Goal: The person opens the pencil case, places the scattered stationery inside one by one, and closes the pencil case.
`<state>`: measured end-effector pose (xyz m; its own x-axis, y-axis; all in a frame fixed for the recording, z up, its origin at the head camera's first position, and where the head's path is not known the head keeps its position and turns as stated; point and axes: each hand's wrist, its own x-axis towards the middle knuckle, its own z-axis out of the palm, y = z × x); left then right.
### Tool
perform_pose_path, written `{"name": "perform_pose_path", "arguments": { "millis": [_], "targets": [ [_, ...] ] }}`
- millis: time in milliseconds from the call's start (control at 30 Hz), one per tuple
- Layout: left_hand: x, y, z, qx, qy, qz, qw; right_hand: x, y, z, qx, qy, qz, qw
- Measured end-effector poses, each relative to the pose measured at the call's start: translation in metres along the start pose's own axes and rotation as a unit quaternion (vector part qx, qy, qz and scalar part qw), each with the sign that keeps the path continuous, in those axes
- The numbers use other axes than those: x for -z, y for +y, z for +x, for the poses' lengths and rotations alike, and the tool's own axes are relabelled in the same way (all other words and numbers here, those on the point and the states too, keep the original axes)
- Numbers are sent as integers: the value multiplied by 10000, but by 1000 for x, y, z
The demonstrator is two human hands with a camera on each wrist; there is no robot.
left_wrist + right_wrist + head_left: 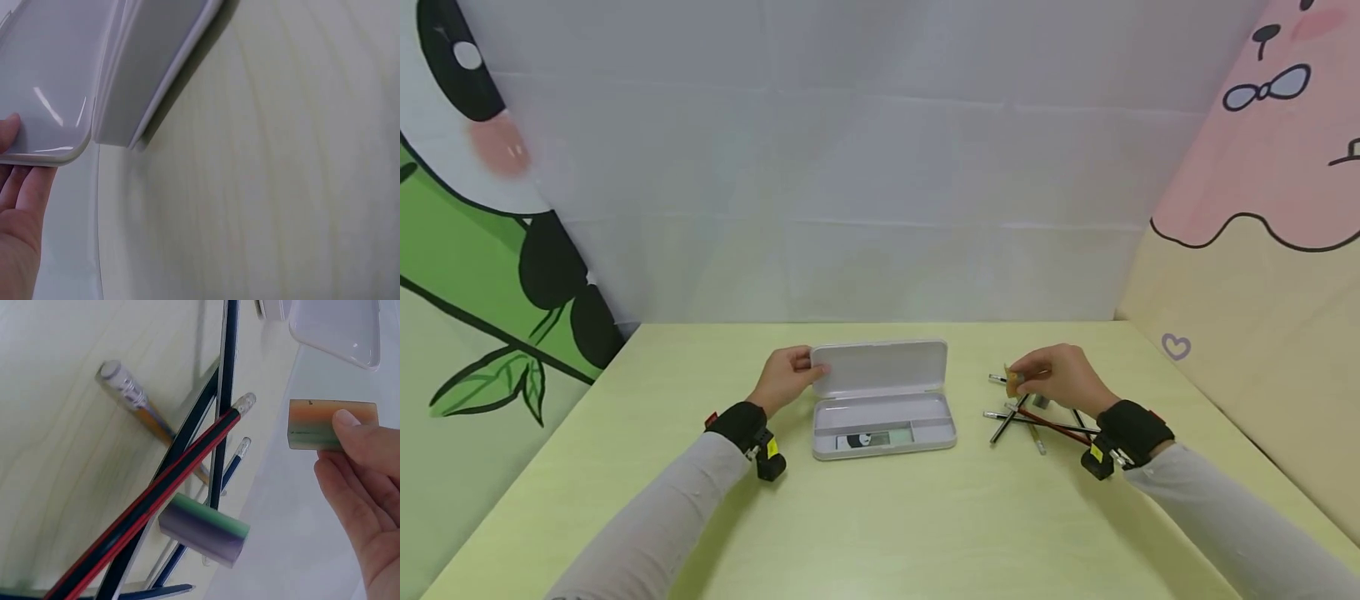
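Observation:
A white pencil case [884, 400] lies open on the table, its lid [880, 369] raised at the back. My left hand [785, 379] grips the left end of that lid, thumb on the inner face and fingers behind, as the left wrist view shows. Between thumb and fingers, my right hand [1060, 379] pinches an orange-and-green eraser [312, 425], held above a loose heap of pencils. A black-and-red pencil [150, 500] crosses the top of the heap. Among the pencils sits a second eraser [203, 529], green and purple.
The case's base has a long back compartment and a front section with a panda picture [859, 440]. A wooden-coloured pencil [153, 422] lies under dark ones. Behind the pale table [880, 525] hangs a white cloth [880, 167]; printed cartoon panels stand at both sides.

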<state>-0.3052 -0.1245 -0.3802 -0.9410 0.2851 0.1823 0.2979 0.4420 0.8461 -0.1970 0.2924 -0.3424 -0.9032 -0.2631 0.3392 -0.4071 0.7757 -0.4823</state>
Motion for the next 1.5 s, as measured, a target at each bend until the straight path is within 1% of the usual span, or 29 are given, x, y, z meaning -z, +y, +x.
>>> {"name": "perform_pose_path", "arguments": {
  "millis": [133,333,500,667,733,900,967,1100,1200,1367,1500],
  "targets": [
    [0,-1,-1,18,11,10,10000,-7,-4,7,74,-70,19,9999],
    [1,-1,0,85,30,15,10000,-14,-17,20,208,-155,164,9995],
    [5,-3,-2,3,33,55,10000,-24,-26,30,258,-244,304,9989],
    [8,-3,-4,11,139,108,9998,-31,-37,40,570,-362,278,9973],
    [7,-4,-2,12,159,119,9998,-32,-42,43,672,-388,271,9966],
    [5,-3,3,-63,49,70,9999,-34,-50,46,656,-454,297,9964],
    [4,-2,4,-26,41,28,10000,-35,-52,47,720,-542,324,9954],
    [3,-1,1,102,102,11,9999,-38,-57,52,955,-841,591,9901],
    [4,-1,0,118,103,29,9999,-42,-59,55,1018,-1004,762,9868],
    [4,-1,-2,101,77,13,9999,-47,-62,58,1019,-1156,687,9857],
    [4,-1,-2,102,79,-2,9999,-50,-67,59,1067,-1363,609,9830]
  ]
}}
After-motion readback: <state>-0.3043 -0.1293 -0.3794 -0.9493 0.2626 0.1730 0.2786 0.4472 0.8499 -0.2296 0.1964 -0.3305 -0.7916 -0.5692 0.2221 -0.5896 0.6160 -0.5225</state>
